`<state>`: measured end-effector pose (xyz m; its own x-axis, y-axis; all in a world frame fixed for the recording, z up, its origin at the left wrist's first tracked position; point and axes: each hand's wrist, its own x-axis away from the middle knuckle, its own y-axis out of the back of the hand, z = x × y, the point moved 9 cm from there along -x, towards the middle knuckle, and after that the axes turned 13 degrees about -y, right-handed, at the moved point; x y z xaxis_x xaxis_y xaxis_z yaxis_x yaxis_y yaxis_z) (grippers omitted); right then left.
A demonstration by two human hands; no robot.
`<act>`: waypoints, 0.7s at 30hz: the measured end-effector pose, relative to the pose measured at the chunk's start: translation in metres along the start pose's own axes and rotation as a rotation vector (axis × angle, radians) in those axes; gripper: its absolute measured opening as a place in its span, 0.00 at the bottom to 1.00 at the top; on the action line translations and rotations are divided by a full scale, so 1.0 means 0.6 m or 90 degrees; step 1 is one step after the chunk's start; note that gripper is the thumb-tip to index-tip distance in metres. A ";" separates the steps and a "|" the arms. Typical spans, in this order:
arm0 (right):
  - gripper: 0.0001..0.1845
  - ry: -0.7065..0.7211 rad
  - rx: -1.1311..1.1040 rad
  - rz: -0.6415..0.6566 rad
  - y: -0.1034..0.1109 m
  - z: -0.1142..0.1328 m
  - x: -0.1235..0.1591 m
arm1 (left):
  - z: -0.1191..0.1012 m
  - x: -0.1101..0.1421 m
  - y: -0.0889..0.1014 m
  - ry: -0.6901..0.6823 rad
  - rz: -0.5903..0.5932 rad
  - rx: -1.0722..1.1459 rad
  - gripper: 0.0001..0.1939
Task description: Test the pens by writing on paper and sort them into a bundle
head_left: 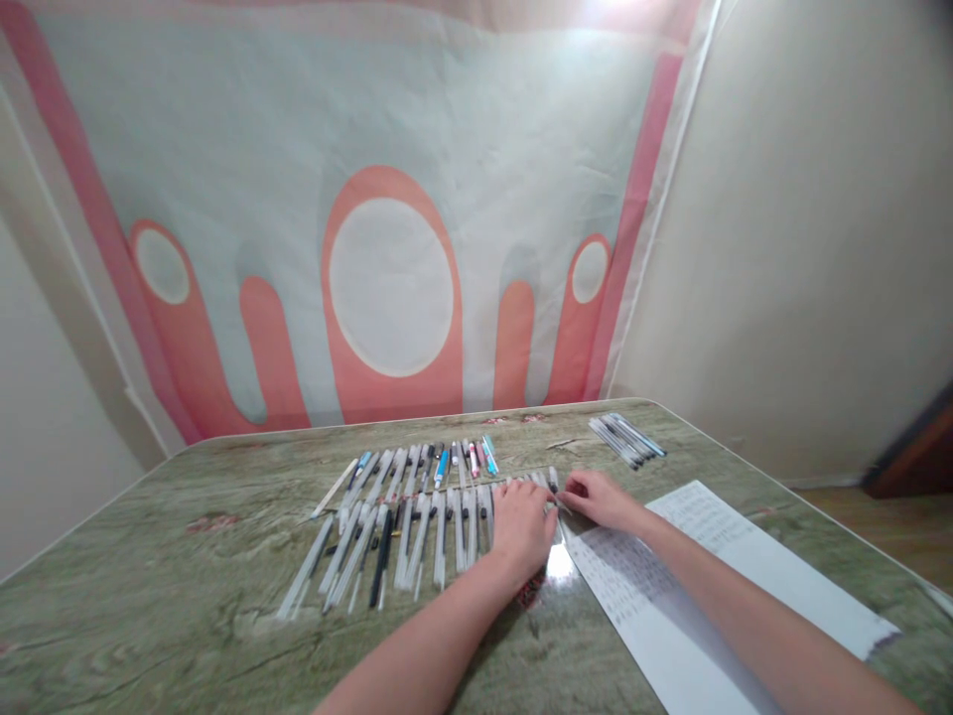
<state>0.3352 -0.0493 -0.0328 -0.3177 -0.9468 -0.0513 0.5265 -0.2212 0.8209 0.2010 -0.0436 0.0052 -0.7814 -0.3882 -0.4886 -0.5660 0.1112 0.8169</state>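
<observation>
My left hand (525,521) rests palm down over the right end of the front row of pens (424,531), its fingers laid across them and covering several. The thumb points toward my right hand (602,500), whose thumb and fingertips are pinched together right beside it. A small dark-ended piece shows at those fingertips, too blurred to name. Most pens in the front row are clear with white or black parts; a thick black pen (380,558) stands out. Behind them lies a second row, with a blue pen (442,467) and a pink pen (475,458) in it.
Two overlapping handwritten paper sheets (715,536) lie under and beside my right forearm. A separate bundle of pens (626,440) is at the back right of the wood-patterned table (186,586). A patterned cloth (391,119) hangs behind the table.
</observation>
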 end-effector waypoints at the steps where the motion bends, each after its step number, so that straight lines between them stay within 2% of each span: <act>1: 0.14 -0.008 0.008 -0.002 -0.002 0.000 0.001 | -0.005 0.000 0.000 -0.009 0.009 -0.019 0.08; 9: 0.20 -0.062 0.086 -0.010 -0.013 -0.001 0.007 | -0.015 0.000 -0.008 -0.036 0.035 -0.066 0.11; 21: 0.12 -0.017 0.114 0.024 -0.025 0.005 0.005 | -0.026 0.002 -0.009 -0.047 0.055 -0.079 0.10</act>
<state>0.3240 -0.0479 -0.0434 -0.3223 -0.9466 -0.0048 0.3911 -0.1378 0.9100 0.2068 -0.0587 0.0049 -0.8457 -0.3136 -0.4319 -0.4620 0.0251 0.8865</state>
